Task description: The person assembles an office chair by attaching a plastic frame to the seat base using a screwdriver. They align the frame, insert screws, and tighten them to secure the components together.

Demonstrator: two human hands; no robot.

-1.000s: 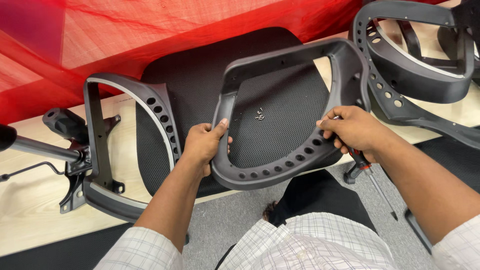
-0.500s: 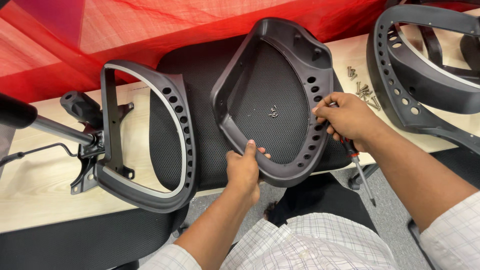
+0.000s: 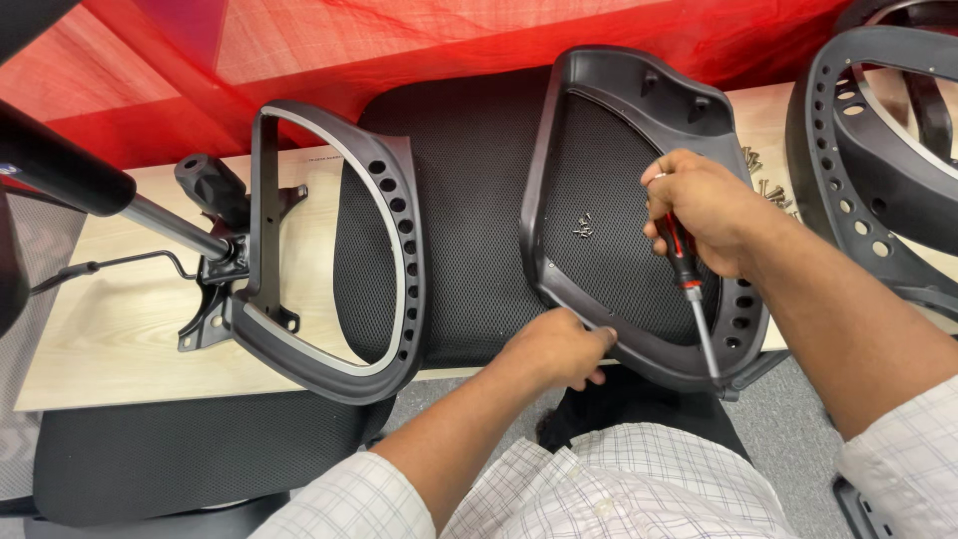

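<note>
Single head view, looking steeply down, close over wooden table [image 3: 120, 329]; forearms enter from bottom edge.

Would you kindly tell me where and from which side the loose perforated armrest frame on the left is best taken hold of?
Take the armrest frame by its curved outer bar with the row of holes, coming from above on the near, table-edge side. That bar arches clear of the mesh seat cushion, leaving room for fingers to wrap under it. Its far side abuts the metal chair mechanism, which probably crowds a grip there.
</note>
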